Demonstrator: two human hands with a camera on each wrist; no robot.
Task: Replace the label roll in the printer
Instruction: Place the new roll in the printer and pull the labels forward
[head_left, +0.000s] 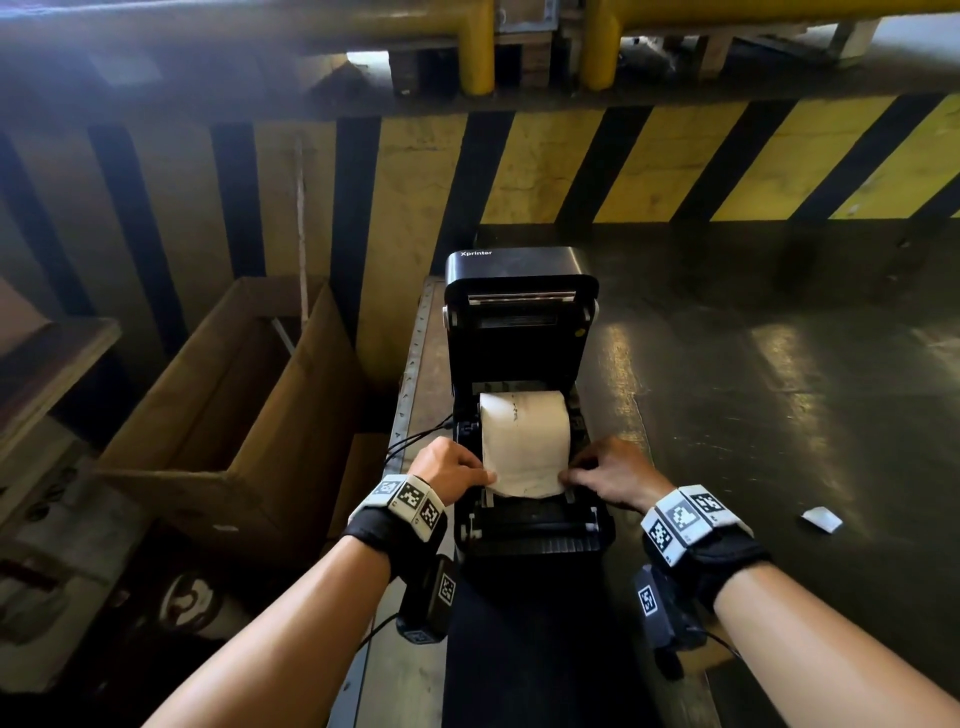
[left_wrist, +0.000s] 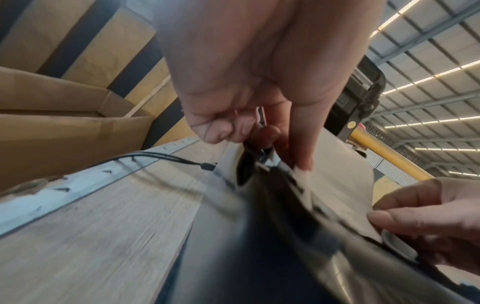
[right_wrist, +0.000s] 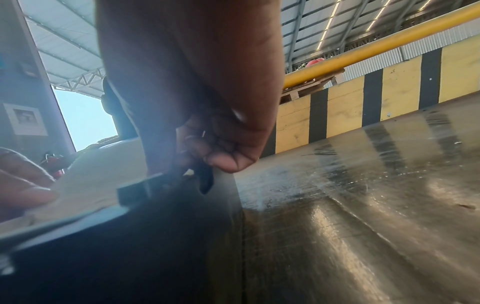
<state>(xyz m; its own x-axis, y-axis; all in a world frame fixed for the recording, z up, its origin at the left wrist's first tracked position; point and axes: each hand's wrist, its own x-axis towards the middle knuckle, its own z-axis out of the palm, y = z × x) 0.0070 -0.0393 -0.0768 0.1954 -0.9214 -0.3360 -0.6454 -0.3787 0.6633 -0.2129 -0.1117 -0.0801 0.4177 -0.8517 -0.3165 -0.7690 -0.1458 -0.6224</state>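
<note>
A black label printer (head_left: 519, 291) stands on a narrow bench with its lid raised. A white label roll (head_left: 524, 423) sits in its bay, and the loose end (head_left: 524, 483) is drawn forward over the front rollers. My left hand (head_left: 467, 465) pinches the left edge of that loose end, thumb down on the paper (left_wrist: 337, 174). My right hand (head_left: 587, 467) pinches the right edge, its other fingers curled beside the printer's side wall (right_wrist: 182, 226). In the right wrist view the paper (right_wrist: 103, 176) lies between both hands.
An open cardboard box (head_left: 234, 415) stands left of the bench. Black cables (head_left: 415, 441) run to the printer's left side. A dark glossy surface (head_left: 779, 415) spreads to the right, with a small white scrap (head_left: 821, 518) on it. A yellow-and-black striped wall (head_left: 675, 166) rises behind.
</note>
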